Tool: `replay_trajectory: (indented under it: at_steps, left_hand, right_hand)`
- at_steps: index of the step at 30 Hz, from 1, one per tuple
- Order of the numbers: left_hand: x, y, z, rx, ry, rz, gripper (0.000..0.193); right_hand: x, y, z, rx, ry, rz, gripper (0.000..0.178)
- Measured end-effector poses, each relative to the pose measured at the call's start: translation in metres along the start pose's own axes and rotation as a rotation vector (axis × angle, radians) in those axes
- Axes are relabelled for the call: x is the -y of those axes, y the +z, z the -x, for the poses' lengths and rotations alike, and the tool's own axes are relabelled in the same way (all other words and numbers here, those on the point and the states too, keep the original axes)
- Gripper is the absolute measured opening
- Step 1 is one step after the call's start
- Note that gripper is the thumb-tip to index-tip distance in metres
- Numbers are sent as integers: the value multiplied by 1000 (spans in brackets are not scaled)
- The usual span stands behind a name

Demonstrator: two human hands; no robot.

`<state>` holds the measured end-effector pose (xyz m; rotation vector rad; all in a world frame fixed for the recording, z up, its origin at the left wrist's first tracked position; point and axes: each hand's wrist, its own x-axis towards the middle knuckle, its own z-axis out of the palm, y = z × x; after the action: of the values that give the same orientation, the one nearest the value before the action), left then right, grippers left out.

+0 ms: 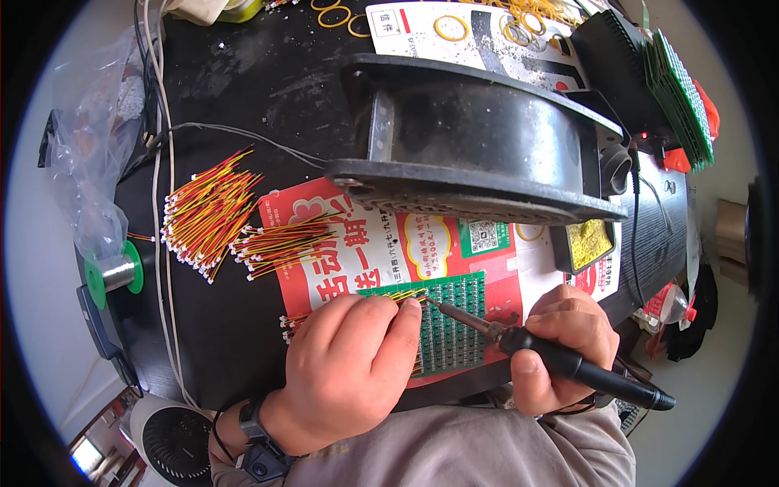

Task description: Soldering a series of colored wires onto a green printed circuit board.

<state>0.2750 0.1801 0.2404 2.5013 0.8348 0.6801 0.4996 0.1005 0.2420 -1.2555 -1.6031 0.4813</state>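
Observation:
My left hand (349,365) pinches a small bundle of red and yellow wires (403,295) against a green circuit board (454,321) that lies on a red and white printed sheet (365,243). My right hand (564,341) grips a black soldering iron (584,371), its metal tip meeting the wire ends beside my left fingertips. Two loose piles of the same wires (213,215) lie to the left on the black table (235,105).
A large black fan housing (479,138) stands just behind the board. A solder spool (114,274) sits at the left edge, a yellow cleaning sponge tray (586,243) at right, stacked green boards (682,97) at far right. Yellow rubber bands (450,27) lie at the back.

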Motion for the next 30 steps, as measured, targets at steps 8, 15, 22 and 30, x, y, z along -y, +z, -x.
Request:
replay_trajectory:
  at_steps: [8,15,22,30]
  left_hand:
    - [0,0,0,0,-2,3,25]
    - [-1,0,0,-7,-7,5,26]
    - [-3,-5,-1,-28,21,17,24]
    - [-2,1,5,-32,-22,63,21]
  right_hand:
    - [-3,5,9,-161,-33,-56,29]
    - [-2,3,8,-118,-5,-49,29]
    - [-1,0,6,-87,-6,-41,29]
    - [-1,2,4,-69,-13,-46,29]
